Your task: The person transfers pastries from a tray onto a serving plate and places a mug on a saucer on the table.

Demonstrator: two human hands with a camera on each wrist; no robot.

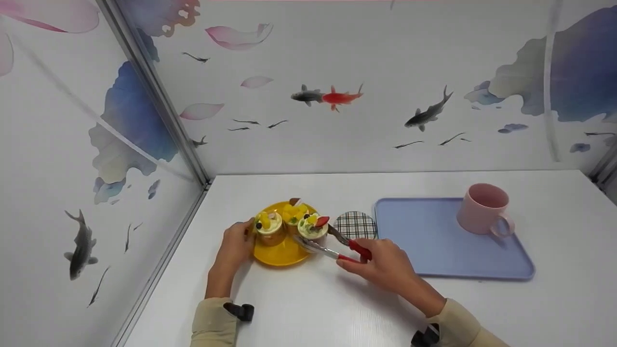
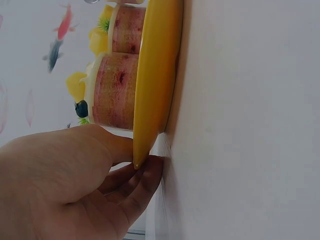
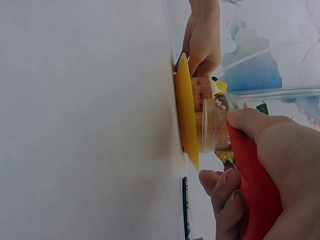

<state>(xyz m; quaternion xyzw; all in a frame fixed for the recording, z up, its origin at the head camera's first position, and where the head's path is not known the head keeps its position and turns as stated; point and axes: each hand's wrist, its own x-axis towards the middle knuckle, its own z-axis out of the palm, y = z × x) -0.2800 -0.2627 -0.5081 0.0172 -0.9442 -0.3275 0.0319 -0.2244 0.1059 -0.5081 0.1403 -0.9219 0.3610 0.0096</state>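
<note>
On a yellow plate [image 1: 282,258] at the centre left stand small dessert cups topped with cream and fruit. My left hand [image 1: 236,243] pinches the plate's left rim, thumb above and fingers beneath, as the left wrist view shows. My right hand [image 1: 388,267] grips tongs with red handles [image 3: 252,185]. Their metal arms lie on either side of the right-hand dessert cup [image 1: 313,233], topped with a strawberry piece. This clear-walled cup is close over the plate in the right wrist view. A second dessert cup [image 1: 270,231] stands near my left hand, a third [image 1: 293,212] behind, partly hidden.
A round checkered coaster [image 1: 355,224] lies between the plate and a blue tray [image 1: 419,241]. On the tray's right part stands a pink mug [image 1: 482,212], its handle toward the front right. White walls [image 1: 337,144] with painted fish border the table behind and at left.
</note>
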